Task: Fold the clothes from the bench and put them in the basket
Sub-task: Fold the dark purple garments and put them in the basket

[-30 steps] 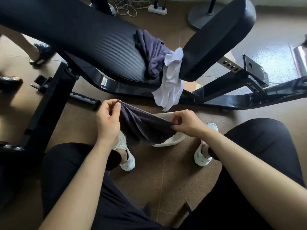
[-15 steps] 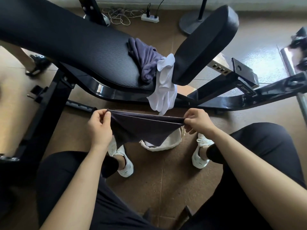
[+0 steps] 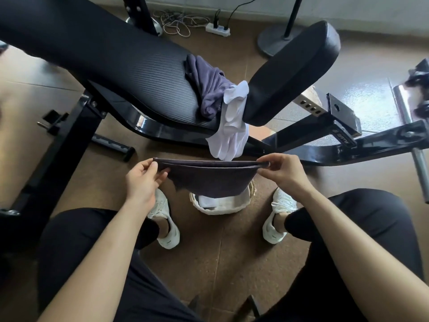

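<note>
Head view: my left hand [image 3: 142,180] and right hand [image 3: 279,170] each pinch one end of a dark purple-grey cloth [image 3: 209,180], fingers closed on its doubled top edge, holding it stretched flat between them in the air. It hangs directly over a woven basket [image 3: 219,209] that sits on the brown tiled floor [image 3: 220,263] between my white sneakers; something white already lies inside the basket. Beyond my hands, on the black padded counter [image 3: 130,73], a crumpled purple garment [image 3: 207,89] rests in the dip between seat and back pad, touching a white garment [image 3: 232,126] that droops off the edge toward the cloth I hold.
</note>
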Motion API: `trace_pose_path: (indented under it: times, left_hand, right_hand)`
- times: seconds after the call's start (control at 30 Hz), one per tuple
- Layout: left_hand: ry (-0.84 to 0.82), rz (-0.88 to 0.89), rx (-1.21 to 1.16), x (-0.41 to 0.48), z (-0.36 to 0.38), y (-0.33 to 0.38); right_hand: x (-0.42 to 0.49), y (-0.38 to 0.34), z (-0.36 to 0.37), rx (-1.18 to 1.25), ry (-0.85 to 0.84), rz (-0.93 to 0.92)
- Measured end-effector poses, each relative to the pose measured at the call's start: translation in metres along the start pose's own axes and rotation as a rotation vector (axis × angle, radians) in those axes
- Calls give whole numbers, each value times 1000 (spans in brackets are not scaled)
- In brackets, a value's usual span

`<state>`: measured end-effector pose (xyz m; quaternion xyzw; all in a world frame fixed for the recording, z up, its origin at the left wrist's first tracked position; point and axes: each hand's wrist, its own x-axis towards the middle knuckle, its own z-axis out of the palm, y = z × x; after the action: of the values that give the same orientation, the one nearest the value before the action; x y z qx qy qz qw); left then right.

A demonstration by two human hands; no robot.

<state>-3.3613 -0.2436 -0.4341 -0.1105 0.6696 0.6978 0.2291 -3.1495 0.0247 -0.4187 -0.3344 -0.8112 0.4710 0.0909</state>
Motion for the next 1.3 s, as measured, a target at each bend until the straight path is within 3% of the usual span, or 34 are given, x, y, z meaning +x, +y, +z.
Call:
trace_pose_path:
  times: [0.2, 0.4, 0.53, 0.6, 0.7, 0.73, 0.8, 0.87, 1.07, 1.3]
  left_hand:
    - [-136, 122, 92, -4, -3, 1]
    - [-195, 311, 319, -11, -5, 2]
    - [-146, 365, 329, -9, -5, 1]
    - [-101, 517, 381, -14, -3, 4]
    - [-41, 817, 545, -18, -3, 4]
    - [-48, 792, 620, -14, -4, 1]
    - [-71, 567, 763, -6, -5, -7]
    - [-81, 435, 735, -1, -6, -11]
    - [-29, 473, 743, 2, -2, -9]
    - [-22, 435, 695, 3, -1, -9]
  right_hand:
    - [10, 3, -7, -71, 169, -49]
    - [15, -3, -8, 188, 156, 52]
    - [15, -1, -13, 58, 131, -15]
    - [13, -5, -15, 41, 174, -54]
    - [10, -16, -12, 121, 376, -233]
    - [11, -14, -12, 97, 354, -244]
    - [13, -3, -10, -134, 123, -104]
    - [14, 7, -11, -262, -21, 33]
    - [18, 2, -11, 83, 64, 118]
    - [22, 12, -4, 74, 190, 218]
